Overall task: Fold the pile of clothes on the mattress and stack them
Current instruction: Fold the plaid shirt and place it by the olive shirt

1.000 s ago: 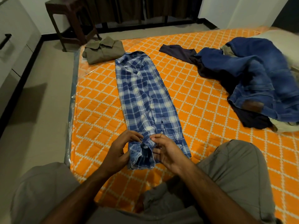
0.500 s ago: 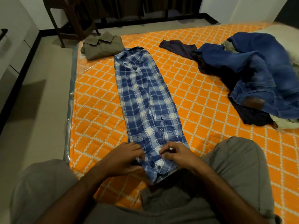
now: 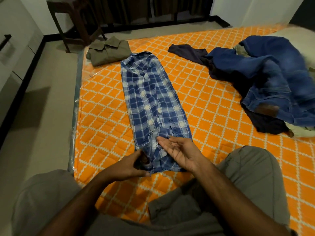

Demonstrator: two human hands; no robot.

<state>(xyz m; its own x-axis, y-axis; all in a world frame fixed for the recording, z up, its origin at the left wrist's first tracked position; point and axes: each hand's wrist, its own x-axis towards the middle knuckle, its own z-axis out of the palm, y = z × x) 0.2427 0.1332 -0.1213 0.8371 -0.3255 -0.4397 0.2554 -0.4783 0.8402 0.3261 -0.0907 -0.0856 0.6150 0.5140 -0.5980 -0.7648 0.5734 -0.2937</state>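
A blue and white plaid shirt [image 3: 153, 103] lies in a long narrow strip on the orange patterned mattress [image 3: 213, 103], collar at the far end. My left hand [image 3: 134, 166] pinches the shirt's near left hem. My right hand [image 3: 180, 152] lies flat and spread on the near end, fingers pointing left. A folded olive shirt [image 3: 109, 50] sits at the mattress's far left corner. The unfolded pile lies at the right: blue jeans [image 3: 276, 75] over a dark navy garment [image 3: 189, 51].
A dark wooden stool [image 3: 76, 19] stands on the floor beyond the mattress. Grey cabinets [image 3: 12, 53] line the left wall. My knees in grey trousers [image 3: 247, 176] rest on the mattress's near part. A pale pillow [image 3: 293, 33] lies behind the jeans.
The bunched near end of the plaid shirt has been laid down flat. My right hand has opened and now presses on it, while the left hand has shifted to the left hem.
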